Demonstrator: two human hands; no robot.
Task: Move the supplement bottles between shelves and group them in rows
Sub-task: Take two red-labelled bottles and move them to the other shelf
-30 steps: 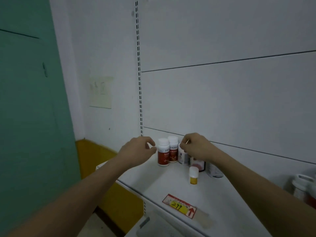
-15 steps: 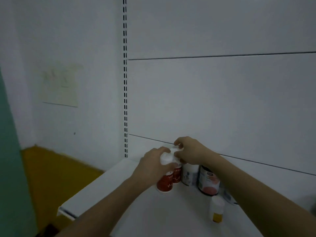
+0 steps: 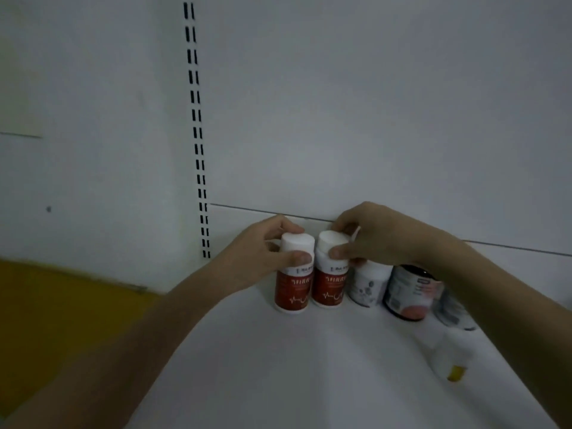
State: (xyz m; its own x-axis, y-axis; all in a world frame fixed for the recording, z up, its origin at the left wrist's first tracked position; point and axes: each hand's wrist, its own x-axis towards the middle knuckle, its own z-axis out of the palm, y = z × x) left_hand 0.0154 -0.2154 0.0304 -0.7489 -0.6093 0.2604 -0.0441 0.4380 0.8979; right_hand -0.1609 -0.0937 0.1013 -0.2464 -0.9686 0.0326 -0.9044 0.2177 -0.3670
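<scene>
Left hand (image 3: 260, 252) grips one red bottle's (image 3: 292, 289) cap, right hand (image 3: 371, 236) grips its touching twin's (image 3: 329, 283), both upright on the shelf (image 3: 309, 366)

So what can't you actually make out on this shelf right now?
- Head view: small bottle with a yellow band, motion-blurred, no label readable.
- Bottle at the row's right end, partly hidden by the right forearm.
- Print on both red bottles, too small.
- White bottle's cap, under the right hand.
</scene>
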